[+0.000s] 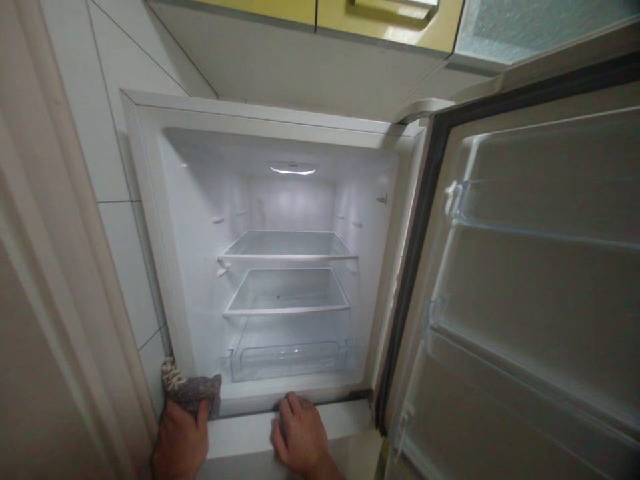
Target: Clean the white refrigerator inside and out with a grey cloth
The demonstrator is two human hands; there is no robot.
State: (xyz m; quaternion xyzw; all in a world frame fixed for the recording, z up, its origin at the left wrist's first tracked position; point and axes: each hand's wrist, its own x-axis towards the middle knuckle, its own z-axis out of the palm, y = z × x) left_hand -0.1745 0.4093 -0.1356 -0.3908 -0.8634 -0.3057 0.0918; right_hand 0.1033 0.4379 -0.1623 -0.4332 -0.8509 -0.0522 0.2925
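My left hand (181,437) is closed on a grey-brown cloth (203,393) with a light patterned patch. It presses the cloth against the bottom left corner of the fridge's front frame (150,233). Farther right, my right hand (303,430) lies on the top edge of the white lower door (240,435), its fingers curled over that edge and its thumb apart on the left. Above both hands the fridge compartment is open and lit, with two glass shelves (287,312) and a clear drawer (290,360) at the bottom.
The fridge door (530,280) stands wide open on the right, with clear plastic shelf bars (550,233). A beige door frame (65,220) and tiled wall (120,247) are close on the left. Yellow cabinets (390,30) hang above.
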